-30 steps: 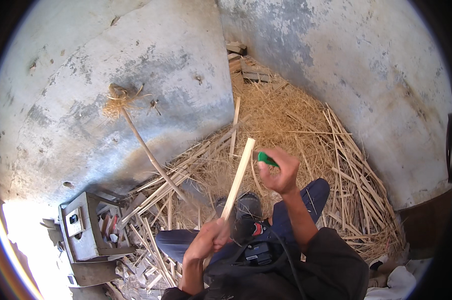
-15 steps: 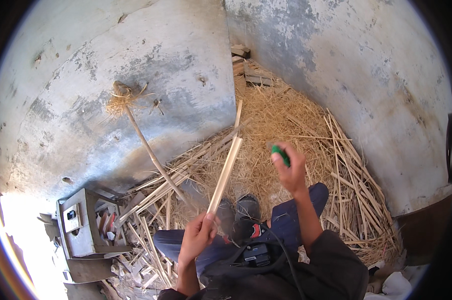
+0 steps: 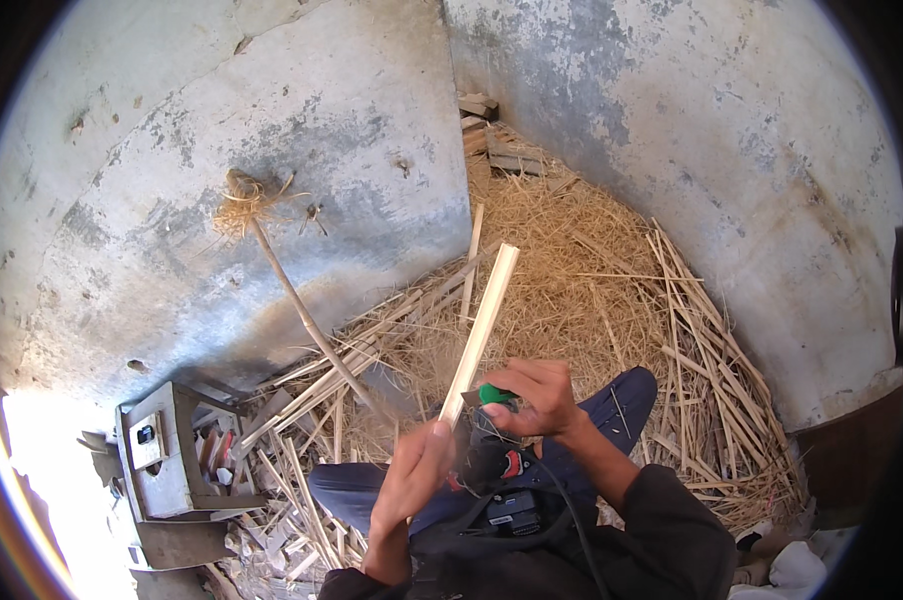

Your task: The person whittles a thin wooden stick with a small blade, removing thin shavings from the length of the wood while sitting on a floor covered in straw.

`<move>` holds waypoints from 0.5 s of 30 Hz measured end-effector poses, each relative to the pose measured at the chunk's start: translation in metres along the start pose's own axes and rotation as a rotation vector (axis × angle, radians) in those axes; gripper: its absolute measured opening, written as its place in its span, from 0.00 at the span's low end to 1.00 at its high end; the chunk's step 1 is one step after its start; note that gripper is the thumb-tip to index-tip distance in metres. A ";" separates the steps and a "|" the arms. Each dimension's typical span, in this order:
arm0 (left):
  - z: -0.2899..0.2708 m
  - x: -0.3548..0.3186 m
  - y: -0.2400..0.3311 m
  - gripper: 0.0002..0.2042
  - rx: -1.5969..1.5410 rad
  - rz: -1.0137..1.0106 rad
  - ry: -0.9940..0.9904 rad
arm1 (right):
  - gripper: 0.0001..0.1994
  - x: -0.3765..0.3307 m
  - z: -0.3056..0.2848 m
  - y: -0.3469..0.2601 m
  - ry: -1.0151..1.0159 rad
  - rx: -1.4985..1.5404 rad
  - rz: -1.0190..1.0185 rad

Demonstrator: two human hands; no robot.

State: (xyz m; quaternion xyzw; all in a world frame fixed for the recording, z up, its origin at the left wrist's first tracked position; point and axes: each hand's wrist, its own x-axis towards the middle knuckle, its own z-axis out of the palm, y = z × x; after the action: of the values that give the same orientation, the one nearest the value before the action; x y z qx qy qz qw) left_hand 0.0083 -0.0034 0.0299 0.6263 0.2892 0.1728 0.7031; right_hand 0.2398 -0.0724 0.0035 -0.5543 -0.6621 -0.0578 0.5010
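A pale, split bamboo strip (image 3: 489, 305) slants up and away from my left hand (image 3: 413, 470), whose thumb and fingers close round its lower end. My right hand (image 3: 538, 398) grips a small knife with a green handle (image 3: 493, 393). The knife's short blade lies at the strip's edge, just above my left thumb; whether it touches cannot be made out. Both hands are above my lap, between my bent knees.
Shavings (image 3: 562, 240) heap up in the corner. Loose strips (image 3: 707, 380) lie along the right wall, with more at the left. A stick (image 3: 297, 300) with fibre wound on top leans against the wall. A worn wooden stool (image 3: 159, 470) lies at the lower left.
My right hand has come down and left, bringing the knife to the strip near my left hand. My left hand and the strip have shifted slightly right.
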 end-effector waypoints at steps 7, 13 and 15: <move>0.007 -0.001 0.002 0.27 0.049 0.026 0.035 | 0.13 0.005 -0.002 0.004 0.077 -0.065 -0.019; 0.005 -0.004 -0.008 0.28 0.059 -0.016 0.021 | 0.12 0.007 -0.006 0.015 0.088 -0.130 -0.011; 0.001 -0.008 -0.019 0.28 0.055 -0.049 0.012 | 0.12 0.009 -0.005 0.027 0.224 -0.066 0.074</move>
State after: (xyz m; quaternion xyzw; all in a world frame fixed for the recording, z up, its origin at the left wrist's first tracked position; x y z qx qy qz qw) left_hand 0.0001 -0.0120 0.0130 0.6370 0.3134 0.1514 0.6878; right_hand 0.2653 -0.0591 -0.0008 -0.5845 -0.5787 -0.1227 0.5553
